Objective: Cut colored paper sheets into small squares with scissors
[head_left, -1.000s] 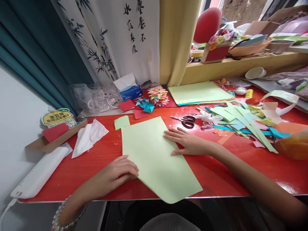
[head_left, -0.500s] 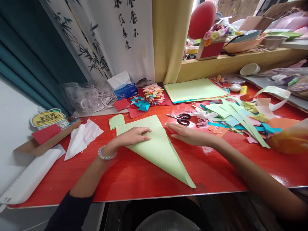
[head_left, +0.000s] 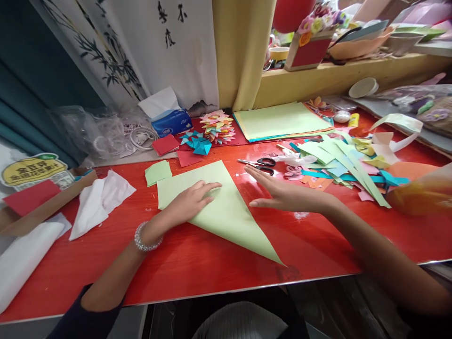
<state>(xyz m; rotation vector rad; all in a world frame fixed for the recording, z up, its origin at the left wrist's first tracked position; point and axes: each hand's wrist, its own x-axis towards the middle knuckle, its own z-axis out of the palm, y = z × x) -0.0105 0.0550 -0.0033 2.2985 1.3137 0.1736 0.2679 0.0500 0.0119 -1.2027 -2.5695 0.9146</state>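
A pale green sheet of paper [head_left: 229, 214] lies on the red table, folded over on a slant with a long point towards the front edge. My left hand [head_left: 190, 201] rests on its left part, fingers stretched out and the index finger pointing right. A clear beaded bracelet [head_left: 146, 238] circles that wrist. To the right of the sheet, my right hand [head_left: 282, 190] hovers flat with its fingers extended and thumb apart, holding nothing. Behind its fingertips lie black-handled scissors [head_left: 261, 165]. Small green paper squares [head_left: 157, 173] sit at the sheet's far left corner.
A stack of coloured sheets [head_left: 278, 122] lies at the back, beside a folded paper flower [head_left: 217, 127] and a blue tissue pack [head_left: 171, 121]. Paper scraps [head_left: 339, 160] cover the right side. At left are crumpled tissue [head_left: 102, 195] and a cardboard tray [head_left: 52, 202].
The right-hand side of the folded sheet now lies flatter. My right hand has lifted slightly off its edge, with the thumb spread. The camera view has shifted, moving the scene left and up.
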